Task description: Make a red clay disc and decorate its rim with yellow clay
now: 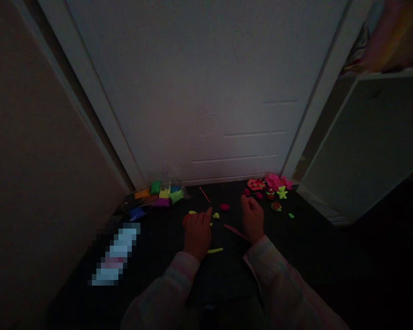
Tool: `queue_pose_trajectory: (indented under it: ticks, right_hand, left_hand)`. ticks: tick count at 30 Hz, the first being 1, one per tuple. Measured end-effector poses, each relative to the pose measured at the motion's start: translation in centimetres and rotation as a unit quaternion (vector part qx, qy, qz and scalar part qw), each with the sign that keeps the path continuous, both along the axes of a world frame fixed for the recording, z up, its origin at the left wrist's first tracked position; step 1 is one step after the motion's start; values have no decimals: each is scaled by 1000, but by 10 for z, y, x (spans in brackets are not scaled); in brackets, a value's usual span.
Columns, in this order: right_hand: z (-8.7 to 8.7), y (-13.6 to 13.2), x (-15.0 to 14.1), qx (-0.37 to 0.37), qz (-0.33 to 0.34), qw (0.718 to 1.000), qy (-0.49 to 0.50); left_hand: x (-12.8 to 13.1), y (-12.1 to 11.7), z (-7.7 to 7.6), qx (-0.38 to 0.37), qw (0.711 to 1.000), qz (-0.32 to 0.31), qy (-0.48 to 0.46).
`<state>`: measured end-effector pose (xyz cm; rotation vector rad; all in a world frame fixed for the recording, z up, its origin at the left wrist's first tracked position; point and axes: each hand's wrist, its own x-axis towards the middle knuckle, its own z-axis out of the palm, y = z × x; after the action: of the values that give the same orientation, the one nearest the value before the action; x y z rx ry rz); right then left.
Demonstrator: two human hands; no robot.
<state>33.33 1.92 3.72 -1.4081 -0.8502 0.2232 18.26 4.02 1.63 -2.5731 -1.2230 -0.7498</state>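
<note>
My left hand (197, 234) lies palm down on the dark table, its fingers stretched out over an orange, clay-like piece (185, 221). Bits of yellow clay peek out around it, including a yellow lump (216, 216) off the fingertips and a yellow strip (215, 250) by the wrist. My right hand (253, 221) is closed above the table; whatever its fingers hold, if anything, is hidden. Beside that hand lies a pink pointed flat tool (234, 231). Between and beyond the hands sits a crimson ball (224, 207).
Colourful clay packets (161, 201) are piled at the back left. A thin pink stick (204, 195) lies at the back. Small figures, among them a yellow-green bear (281, 192), and pink flowers (277, 181) stand back right. A white panel (206, 151) rises behind the table (223, 279).
</note>
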Motion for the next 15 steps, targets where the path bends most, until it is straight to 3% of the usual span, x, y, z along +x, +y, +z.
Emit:
queue_pose_trajectory:
  ticks: [9, 15]
  right_hand:
    - [-8, 10, 25, 20, -20, 995, 97]
    - [-9, 11, 25, 27, -23, 993, 109]
  left_hand:
    - [12, -1, -6, 9, 994, -57, 93]
    - [13, 0, -6, 3, 996, -42, 81]
